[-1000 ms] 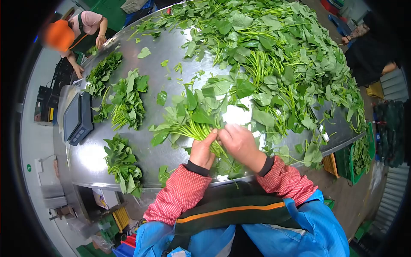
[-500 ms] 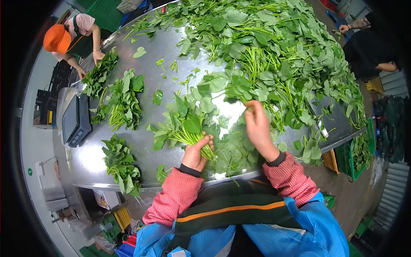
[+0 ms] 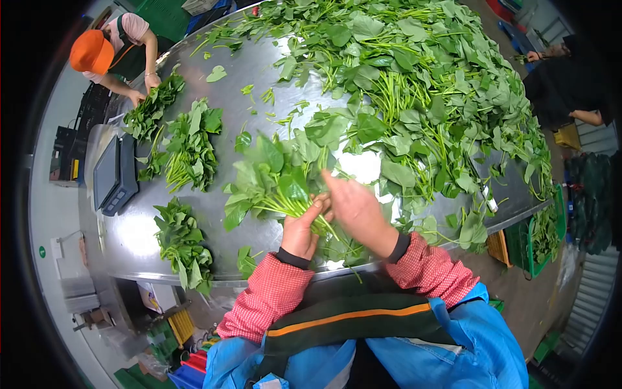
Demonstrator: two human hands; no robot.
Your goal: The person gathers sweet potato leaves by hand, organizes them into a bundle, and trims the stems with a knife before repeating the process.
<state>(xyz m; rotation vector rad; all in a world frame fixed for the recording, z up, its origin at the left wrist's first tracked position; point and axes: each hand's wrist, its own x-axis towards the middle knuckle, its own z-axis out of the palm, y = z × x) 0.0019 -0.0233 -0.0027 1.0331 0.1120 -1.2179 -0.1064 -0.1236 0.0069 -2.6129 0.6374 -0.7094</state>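
With the person's left hand (image 3: pixel 301 228) closed around the stems of the bunch of greens (image 3: pixel 272 183) at the near edge of the table (image 3: pixel 139 241), the right hand (image 3: pixel 355 211), whose grip cannot be told, would best lay each added stem level with the others' cut ends.

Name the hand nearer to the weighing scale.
Left. The left hand, gripping the bunch of greens, is to the right of the weighing scale; the right hand sits beyond the left one, farther from it.
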